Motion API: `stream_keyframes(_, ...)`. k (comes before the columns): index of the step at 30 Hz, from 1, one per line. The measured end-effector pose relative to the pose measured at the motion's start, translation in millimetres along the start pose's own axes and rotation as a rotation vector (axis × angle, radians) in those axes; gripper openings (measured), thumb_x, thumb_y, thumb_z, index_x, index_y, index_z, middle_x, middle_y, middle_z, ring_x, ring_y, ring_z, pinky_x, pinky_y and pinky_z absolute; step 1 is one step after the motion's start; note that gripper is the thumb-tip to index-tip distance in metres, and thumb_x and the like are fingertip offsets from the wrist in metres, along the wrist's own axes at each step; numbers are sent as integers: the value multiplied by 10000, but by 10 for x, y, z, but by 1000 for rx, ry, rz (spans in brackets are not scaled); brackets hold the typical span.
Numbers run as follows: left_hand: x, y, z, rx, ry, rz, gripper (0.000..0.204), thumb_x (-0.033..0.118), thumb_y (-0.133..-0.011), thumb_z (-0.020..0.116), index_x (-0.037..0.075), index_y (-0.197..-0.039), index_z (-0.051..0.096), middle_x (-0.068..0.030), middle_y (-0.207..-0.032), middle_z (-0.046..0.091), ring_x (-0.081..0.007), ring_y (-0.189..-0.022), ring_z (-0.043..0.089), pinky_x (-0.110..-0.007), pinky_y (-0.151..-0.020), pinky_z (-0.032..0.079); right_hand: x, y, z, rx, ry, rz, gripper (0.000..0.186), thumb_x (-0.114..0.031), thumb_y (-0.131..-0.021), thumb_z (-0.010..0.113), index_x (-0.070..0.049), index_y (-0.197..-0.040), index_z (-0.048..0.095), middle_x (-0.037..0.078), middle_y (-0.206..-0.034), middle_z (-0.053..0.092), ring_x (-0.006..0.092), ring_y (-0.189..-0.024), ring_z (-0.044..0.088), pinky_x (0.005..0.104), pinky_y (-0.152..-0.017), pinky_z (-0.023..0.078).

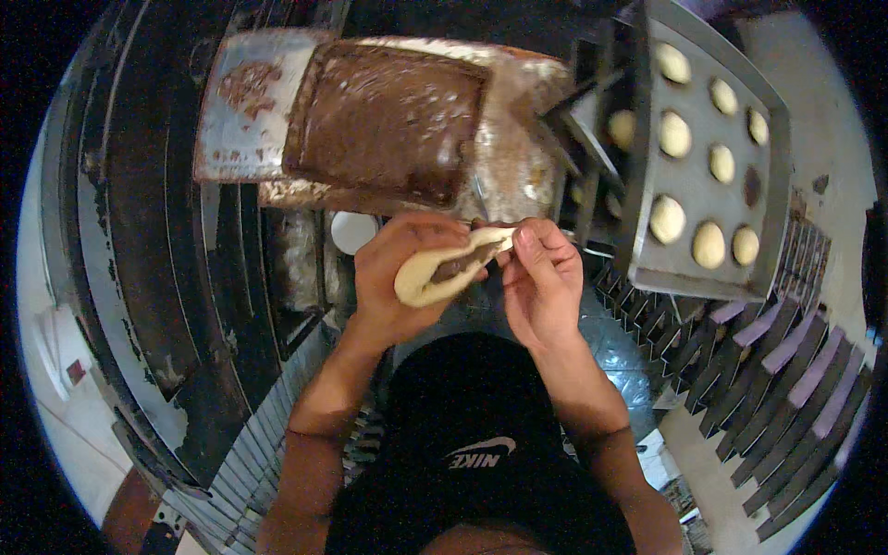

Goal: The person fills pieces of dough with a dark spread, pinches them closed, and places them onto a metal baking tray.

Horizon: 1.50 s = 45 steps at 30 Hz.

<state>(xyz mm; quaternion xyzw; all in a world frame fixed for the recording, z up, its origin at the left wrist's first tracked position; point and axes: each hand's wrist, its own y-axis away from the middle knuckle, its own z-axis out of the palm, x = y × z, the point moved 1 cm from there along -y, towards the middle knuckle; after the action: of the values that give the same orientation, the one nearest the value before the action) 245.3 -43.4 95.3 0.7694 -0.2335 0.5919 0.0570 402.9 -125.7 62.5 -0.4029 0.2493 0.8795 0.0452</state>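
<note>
My left hand [388, 268] cradles a folded piece of pale dough [416, 277] with dark brown filling [453, 268] showing inside it. At the dough's narrow right end, my right hand [541, 277] pinches the edges between thumb and fingers. Just above both hands lies a pan of glossy chocolate-brown paste [384, 120], set on a smeared metal surface [240, 111]. A round white item [353, 231] sits left of my left hand, partly behind it.
A metal tray [768, 185] with several pale dough balls [673, 134] stands at the upper right on racking. Further racks with slats [777, 370] run along the lower right. Dark, worn metal panels [148, 231] fill the left side.
</note>
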Motion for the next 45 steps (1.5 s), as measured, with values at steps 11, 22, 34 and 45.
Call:
stream_keyframes(11, 1205, 127, 1468, -195, -269, 316, 537, 172, -698, 841, 83, -1216, 733, -176, -1567, 487, -307, -1224, 654, -441, -1000, 503, -1393, 1039, -728, -11, 437, -600, 412, -11, -693, 879, -42, -1065, 706, 103, -1000, 586, 276, -945, 634, 399, -780, 538)
stream_keyframes(22, 1988, 572, 1278, -291, -473, 712, 634, 172, -700, 811, 43, -1303, 664, -169, -1510, 557, -281, -1166, 688, -395, -938, 505, -1578, 2043, -535, 39, 751, -919, 280, 41, -720, 843, -34, -958, 717, 102, -1056, 583, 198, -951, 617, 311, -794, 540)
stream_keyframes(34, 2082, 1324, 332, -196, -103, 610, 374, 143, -784, 766, 4, -1130, 733, -147, -1304, 696, -327, -1159, 662, -414, -982, 494, -1017, 2831, 314, 53, 950, -879, 174, -97, -734, 875, -74, -859, 756, 80, -1006, 565, 229, -958, 585, 357, -836, 503)
stream_keyframes(45, 2148, 1450, 575, -473, 250, 570, 487, 483, -1020, 536, 69, -1062, 789, -212, -1495, 537, -424, -1498, 318, -537, -1195, 223, -201, 2780, 66, 11, 252, -942, 614, -474, -1027, 590, 12, -1390, 495, 139, -1339, 582, 210, -1207, 592, 351, -1059, 434)
